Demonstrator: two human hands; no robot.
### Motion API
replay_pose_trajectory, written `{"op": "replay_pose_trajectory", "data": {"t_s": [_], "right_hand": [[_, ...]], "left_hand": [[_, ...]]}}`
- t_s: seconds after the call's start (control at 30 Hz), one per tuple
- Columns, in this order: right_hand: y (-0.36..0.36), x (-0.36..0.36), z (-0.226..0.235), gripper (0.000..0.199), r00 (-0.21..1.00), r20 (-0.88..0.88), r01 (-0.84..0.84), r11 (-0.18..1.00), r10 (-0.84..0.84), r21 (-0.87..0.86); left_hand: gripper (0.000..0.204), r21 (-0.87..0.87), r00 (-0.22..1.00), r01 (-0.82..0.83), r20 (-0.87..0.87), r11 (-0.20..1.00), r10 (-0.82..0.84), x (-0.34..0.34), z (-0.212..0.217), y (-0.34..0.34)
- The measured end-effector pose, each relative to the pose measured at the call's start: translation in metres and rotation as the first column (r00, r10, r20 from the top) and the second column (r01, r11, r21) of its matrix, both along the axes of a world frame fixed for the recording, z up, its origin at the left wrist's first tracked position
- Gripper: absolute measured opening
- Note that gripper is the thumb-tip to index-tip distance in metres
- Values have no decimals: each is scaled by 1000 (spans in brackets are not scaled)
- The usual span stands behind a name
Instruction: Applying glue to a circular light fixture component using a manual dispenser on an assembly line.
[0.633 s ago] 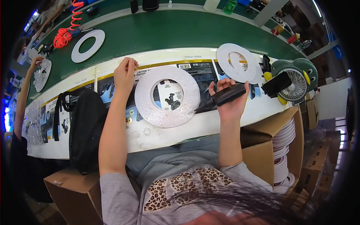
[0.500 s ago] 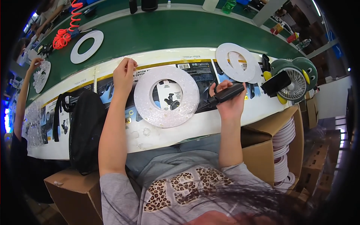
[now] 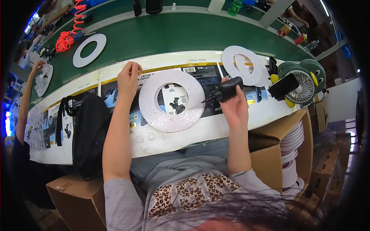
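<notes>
A white glittery ring (image 3: 172,101) is being kept flat on the printed sheets at the near edge of the desk (image 3: 216,129), directly in front of the person. Its left rim is being touched by the left hand (image 3: 128,79), whose fingers are being curled loosely over the ring's upper left edge without any firm clasp being shown. A black glue gun (image 3: 225,90) is being gripped in the closed right hand (image 3: 235,106), and its thin nozzle is being pointed leftward at the ring's right rim, just beside it; whether the tip is touching cannot be told. Through the ring's central hole a printed picture of a black mount is being shown.

A second plain white ring (image 3: 243,71) is being left on the desk just beyond the right hand, and a third white ring (image 3: 89,50) is being left well apart on the green belt (image 3: 185,34) behind. A green fan (image 3: 302,82) shaped like a penguin is being stood at the desk's right end, with a black phone-like thing in front of it. A black bag (image 3: 90,133) is being hung over the desk's near edge to the left of the left arm. A cardboard box (image 3: 285,154) full of stacked white rings is being kept below the desk at the right. At the far left, another person's hand (image 3: 38,67) is being raised beside a clear sparkly ring (image 3: 43,79).
</notes>
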State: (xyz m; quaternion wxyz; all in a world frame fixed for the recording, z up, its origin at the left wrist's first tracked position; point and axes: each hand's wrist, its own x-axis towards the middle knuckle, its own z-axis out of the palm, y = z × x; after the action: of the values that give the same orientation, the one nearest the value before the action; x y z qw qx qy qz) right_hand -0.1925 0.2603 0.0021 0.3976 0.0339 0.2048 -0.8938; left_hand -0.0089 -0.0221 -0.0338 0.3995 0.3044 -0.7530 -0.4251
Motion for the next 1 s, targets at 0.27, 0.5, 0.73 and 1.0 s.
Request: {"op": "replay_pose_trajectory", "data": {"t_s": [0.27,0.5,0.73,1.0], "right_hand": [[10,27,18,50,821,-566,-24,995,77,101],[14,47,35,54,579,-803,116,960,142,254],[12,55,34,46,497,-837,152,927,229,343],[9,56,31,44,426,-866,155,922,263,356]], "left_hand": [[26,-7,1000,3,10,1000,-2,0,1,0],[26,-2,1000,1,10,1000,-1,0,1,0],[27,-2,1000,5,3,1000,-5,0,0,0],[25,-16,1000,3,-6,1000,-3,0,-3,-3]]}}
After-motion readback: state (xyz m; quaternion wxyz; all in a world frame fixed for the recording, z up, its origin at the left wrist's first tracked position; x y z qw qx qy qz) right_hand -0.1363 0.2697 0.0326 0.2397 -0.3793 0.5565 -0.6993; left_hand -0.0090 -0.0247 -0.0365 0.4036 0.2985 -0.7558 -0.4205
